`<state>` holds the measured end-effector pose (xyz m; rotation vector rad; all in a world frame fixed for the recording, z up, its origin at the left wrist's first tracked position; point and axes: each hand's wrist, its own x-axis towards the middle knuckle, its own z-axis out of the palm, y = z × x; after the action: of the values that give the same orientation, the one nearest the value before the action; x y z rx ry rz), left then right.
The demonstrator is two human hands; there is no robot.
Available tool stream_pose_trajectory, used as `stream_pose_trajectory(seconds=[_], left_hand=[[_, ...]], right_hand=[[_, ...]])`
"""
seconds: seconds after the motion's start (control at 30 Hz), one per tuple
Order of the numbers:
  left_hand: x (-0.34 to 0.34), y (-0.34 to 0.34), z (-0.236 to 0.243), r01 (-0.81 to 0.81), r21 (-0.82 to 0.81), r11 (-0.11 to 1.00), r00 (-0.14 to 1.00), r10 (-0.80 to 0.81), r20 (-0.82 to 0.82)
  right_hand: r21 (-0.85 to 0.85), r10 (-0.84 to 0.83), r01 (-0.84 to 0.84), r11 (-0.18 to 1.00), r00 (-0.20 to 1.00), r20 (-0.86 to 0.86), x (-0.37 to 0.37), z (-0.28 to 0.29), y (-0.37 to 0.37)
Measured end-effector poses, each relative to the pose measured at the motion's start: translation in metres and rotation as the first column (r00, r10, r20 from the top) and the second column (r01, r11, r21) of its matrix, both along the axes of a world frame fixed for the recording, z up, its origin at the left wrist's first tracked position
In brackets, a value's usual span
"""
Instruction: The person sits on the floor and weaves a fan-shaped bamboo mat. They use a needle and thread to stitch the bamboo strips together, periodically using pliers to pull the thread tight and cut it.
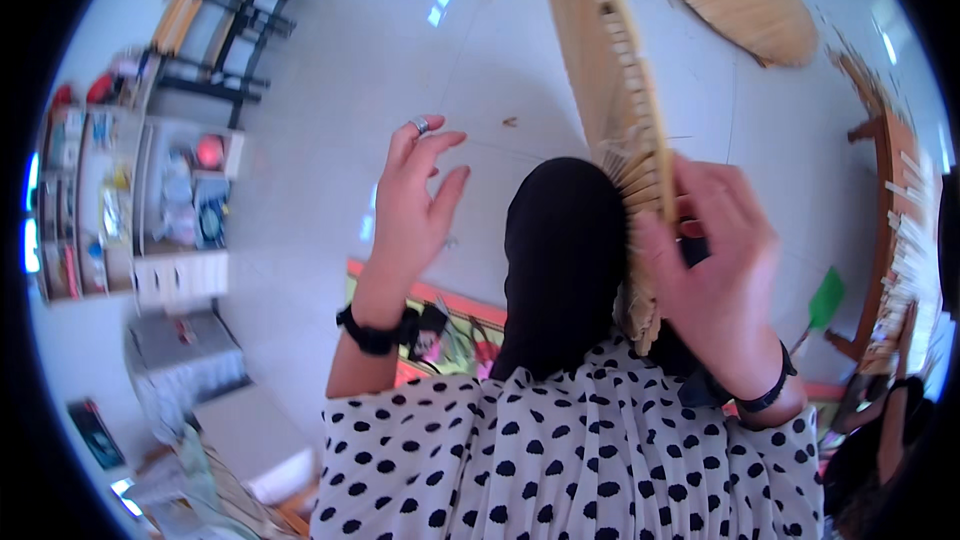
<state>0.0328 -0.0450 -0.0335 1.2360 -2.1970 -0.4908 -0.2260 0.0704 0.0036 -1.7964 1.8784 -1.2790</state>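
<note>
My right hand [715,260] grips a flat, straw-coloured piece of stitched or woven leaf [605,70], much like a large hand fan. It stands nearly edge-on to me, upright beside my black-clad knee [562,250], its ribbed rim facing me. Fingers and thumb close on its lower part; the hand is slightly blurred. My left hand [420,185], a ring on one finger, is raised left of the knee. Its fingers are loosely curved and apart, with nothing in them. The far side of the straw piece is hidden.
A similar oval straw-coloured piece [745,2] lies on the pale tiled floor at far right. A wooden bench [880,210] with pale strips and a green fly-swatter-like paddle [827,298] are at right. Another person's arm [893,430] shows there. Shelves [140,210] stand left.
</note>
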Motion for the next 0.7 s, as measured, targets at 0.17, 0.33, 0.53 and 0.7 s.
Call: stream_pose_trajectory(seconds=[0.17, 0.33, 0.53, 0.7], left_hand=[[0.159, 0.013, -0.156, -0.345, 0.179, 0.921, 0.915, 0.288, 0.281], [0.273, 0.123, -0.276, -0.697, 0.398, 0.596, 0.643, 0.274, 0.715], [0.255, 0.264, -0.384, -0.698, 0.511, 0.502, 0.674, 0.218, 0.706], [0.183, 0.296, -0.380, -0.673, 0.557, 0.487, 0.716, 0.239, 0.656]], right_hand=[[0.192, -0.182, 0.206, 0.959, 0.974, -0.138, -0.003, 0.008, 0.002], [0.180, -0.315, 0.382, 0.906, 0.896, -0.315, -0.010, 0.004, -0.014], [0.157, -0.315, 0.465, 0.871, 0.776, -0.547, -0.036, -0.006, -0.032], [0.078, -0.310, 0.460, 0.884, 0.704, -0.640, -0.036, -0.010, -0.038]])
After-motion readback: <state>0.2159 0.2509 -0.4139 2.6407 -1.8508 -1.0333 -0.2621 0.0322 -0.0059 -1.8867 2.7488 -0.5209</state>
